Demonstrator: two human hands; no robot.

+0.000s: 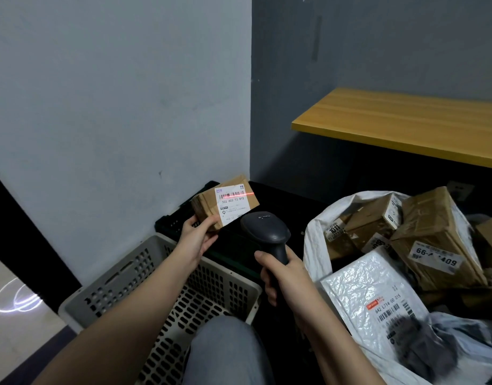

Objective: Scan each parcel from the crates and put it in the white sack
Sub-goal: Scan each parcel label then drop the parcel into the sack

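The left hand (196, 237) holds a small brown cardboard parcel (225, 202) up above the far end of the grey perforated crate (134, 276), thumb on the near top edge and fingers curled under its near-left corner. The parcel is tilted so its labelled face looks up and toward the person; its long axis runs from lower left to upper right, and the far-right corner points at the wall corner. A white shipping label (231, 204) covers the middle of that face, with the barcode near its far edge and printed digits below. A thin red scan line (240, 193) lies across the barcode and runs a little past the label's right edge onto the cardboard.

The right hand (283, 276) is wrapped around the handle of a dark handheld barcode scanner (265, 232), fingers closed round the grip. The scanner's head points away and up-left at the label, just beside the parcel's near edge without touching it.

Behind the grey crate stands a black crate (178, 220), just under the parcel. To the right, the white sack (317, 237) gapes open, holding several brown boxes (436, 240) and a white bubble mailer (369, 290) with its own barcode label lying on top at the near side. A wooden counter (400, 123) juts out from the grey wall above the sack. A knee in grey trousers (222, 354) shows at the bottom.
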